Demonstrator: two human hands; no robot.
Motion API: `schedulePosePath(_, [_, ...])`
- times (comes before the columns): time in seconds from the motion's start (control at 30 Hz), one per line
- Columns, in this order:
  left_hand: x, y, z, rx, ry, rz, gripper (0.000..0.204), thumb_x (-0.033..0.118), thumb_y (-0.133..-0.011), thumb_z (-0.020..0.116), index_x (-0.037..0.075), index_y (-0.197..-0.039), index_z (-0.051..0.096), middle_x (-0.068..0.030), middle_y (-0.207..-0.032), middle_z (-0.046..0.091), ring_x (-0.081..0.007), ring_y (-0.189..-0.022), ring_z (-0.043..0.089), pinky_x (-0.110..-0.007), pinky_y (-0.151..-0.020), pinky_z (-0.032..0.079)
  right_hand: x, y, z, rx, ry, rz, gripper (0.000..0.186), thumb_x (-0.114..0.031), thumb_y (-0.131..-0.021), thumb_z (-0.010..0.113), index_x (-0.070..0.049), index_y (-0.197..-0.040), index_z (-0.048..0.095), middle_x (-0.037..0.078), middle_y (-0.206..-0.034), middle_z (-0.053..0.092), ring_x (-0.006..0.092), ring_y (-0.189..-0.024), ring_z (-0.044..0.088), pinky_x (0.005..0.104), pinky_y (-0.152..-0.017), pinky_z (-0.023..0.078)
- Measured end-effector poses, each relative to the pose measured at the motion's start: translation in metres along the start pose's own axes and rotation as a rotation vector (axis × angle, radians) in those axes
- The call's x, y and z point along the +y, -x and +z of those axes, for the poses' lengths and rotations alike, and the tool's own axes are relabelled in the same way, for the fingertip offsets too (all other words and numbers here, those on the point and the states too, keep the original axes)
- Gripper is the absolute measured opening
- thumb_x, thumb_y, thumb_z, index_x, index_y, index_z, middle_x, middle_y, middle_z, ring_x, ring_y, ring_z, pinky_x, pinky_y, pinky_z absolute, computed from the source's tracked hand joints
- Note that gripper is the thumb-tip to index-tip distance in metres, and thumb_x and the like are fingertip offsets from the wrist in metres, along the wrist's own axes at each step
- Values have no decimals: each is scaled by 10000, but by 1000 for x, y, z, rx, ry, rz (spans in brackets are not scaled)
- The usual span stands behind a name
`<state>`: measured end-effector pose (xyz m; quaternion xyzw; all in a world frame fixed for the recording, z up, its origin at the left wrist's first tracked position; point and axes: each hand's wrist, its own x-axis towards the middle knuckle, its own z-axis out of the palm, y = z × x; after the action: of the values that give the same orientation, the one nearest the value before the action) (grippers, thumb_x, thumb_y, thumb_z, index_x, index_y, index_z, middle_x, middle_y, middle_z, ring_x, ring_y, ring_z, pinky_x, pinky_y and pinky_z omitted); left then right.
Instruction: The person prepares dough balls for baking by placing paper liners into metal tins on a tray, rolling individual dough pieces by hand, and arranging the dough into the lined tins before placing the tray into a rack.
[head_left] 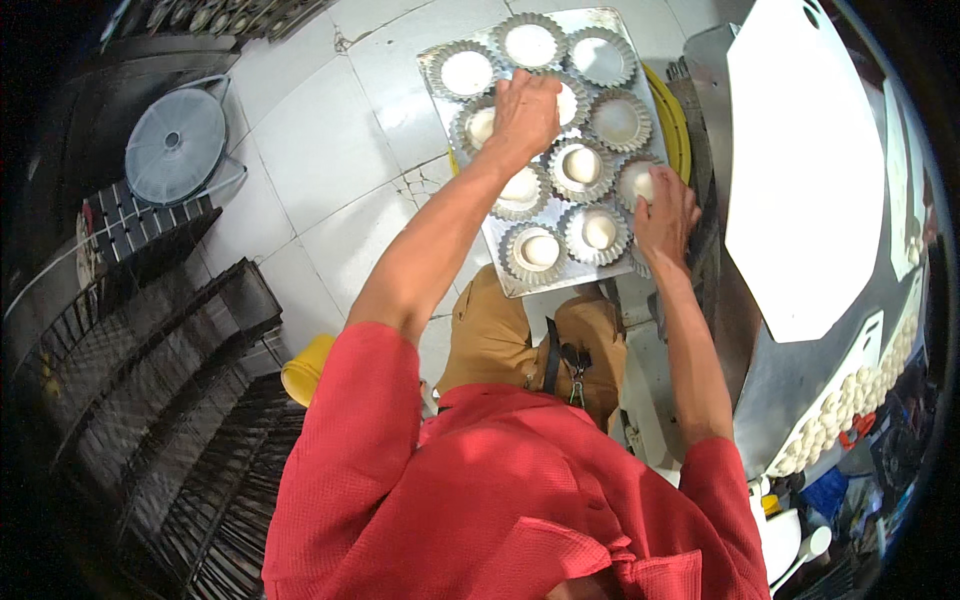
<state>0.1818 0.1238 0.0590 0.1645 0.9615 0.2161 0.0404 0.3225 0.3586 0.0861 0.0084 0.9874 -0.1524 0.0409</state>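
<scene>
Tins (620,121): 12, one mostly hidden. Tray (446,112): 1. Left hand (527,116): 1. Right hand (667,216): 1. Dough balls (599,232): at least 3 in tins; others, right, uncountable. Boards (805,170): at least 2. Yellow tub (306,370): 1.

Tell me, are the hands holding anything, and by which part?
I can't tell: the left hand hides what's beneath, and the right hand is at a dough ball, its grip unclear.
</scene>
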Motion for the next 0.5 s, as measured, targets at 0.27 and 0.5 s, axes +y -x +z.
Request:
schedulePosePath(0.27, [-12,28,-16,414,13,-135,519,173,-803,745,104,-1297,599,-143,-1417,469,-319,-1305,425,-550,-1050,316,-12,45,-13,48,-188,-56,394,-125,-866,685,-51,-1244,606,127,-1252,602,345,-1179,516,508,-989,376])
schedulePosePath(0.5, [-121,3,-43,349,222,-520,415,104,-817,692,39,-1221,627,-182,-1167,624,-349,-1027,633,-443,-923,502,-75,-10,-4,40,-408,-175,286,-117,-876,681,-22,-1144,652,153,-1113,663,360,-1070,571,446,-951,437])
